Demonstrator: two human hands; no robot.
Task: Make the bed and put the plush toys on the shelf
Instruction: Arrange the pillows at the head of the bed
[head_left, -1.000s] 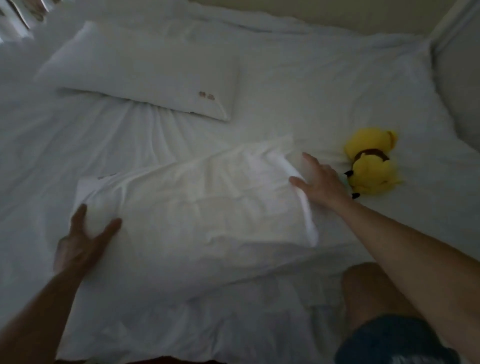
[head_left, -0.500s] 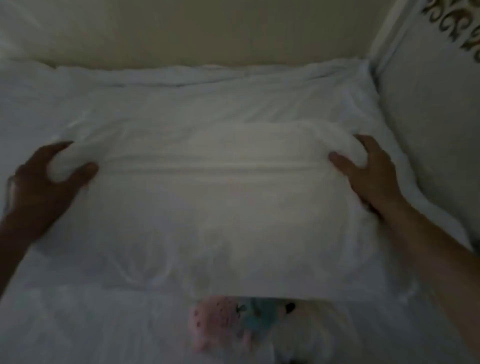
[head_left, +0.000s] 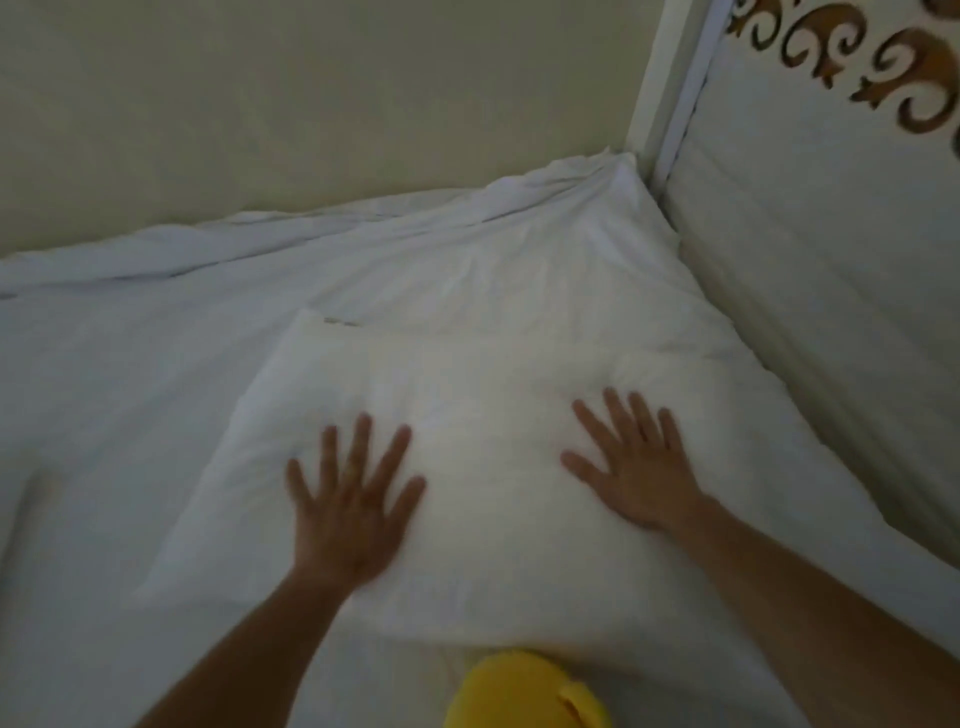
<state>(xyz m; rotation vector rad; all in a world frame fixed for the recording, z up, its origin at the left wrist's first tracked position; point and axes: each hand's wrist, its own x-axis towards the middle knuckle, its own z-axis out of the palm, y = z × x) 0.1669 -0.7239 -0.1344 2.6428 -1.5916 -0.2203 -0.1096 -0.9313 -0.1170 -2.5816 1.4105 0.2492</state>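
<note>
Now both hands (head_left: 353, 514) (head_left: 636, 473) press flat on the pillow (head_left: 493, 415).

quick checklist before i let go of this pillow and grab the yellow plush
1. Pillow lies flat on the sheet near the headboard: ok.
2. Left hand free to lift, fingers spread flat on the pillow, gripping nothing: ok.
3. Right hand free too, flat on the pillow: ok.
4. Sheet smooth: not ok, it is bunched along the wall and into the corner.
5. Yellow plush toy within sight: ok, at the bottom edge just below the pillow, only partly in frame.
6. Shelf ready for the plush: cannot tell, no shelf in view.
</note>
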